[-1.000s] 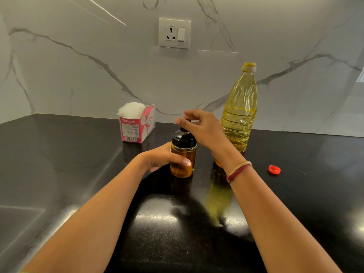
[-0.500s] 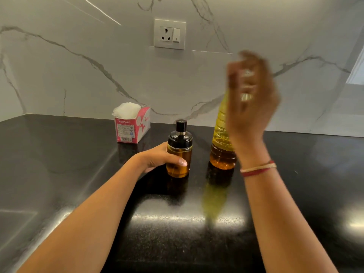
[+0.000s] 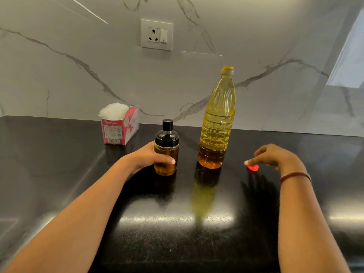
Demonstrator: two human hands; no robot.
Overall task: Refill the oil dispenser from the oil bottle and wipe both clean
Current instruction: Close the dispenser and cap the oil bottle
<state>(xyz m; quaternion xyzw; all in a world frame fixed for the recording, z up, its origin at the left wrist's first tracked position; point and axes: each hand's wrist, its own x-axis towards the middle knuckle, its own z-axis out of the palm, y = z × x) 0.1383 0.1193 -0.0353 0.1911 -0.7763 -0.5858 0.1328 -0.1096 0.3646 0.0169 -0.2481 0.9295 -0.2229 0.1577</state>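
At the black stone countertop's (image 3: 177,233) right side, right hand (image 3: 275,157) hovers palm-down, fingers loosely curled, index tip at the small red plastic cap (image 3: 253,168); no pinch yet. Mid-counter, left hand (image 3: 145,160) wraps the black-lidded amber glass oil dispenser (image 3: 166,154). Tall clear plastic oil bottle (image 3: 217,123) stands uncapped between. I read this as recapping. Next: pinch cap, lift to neck.
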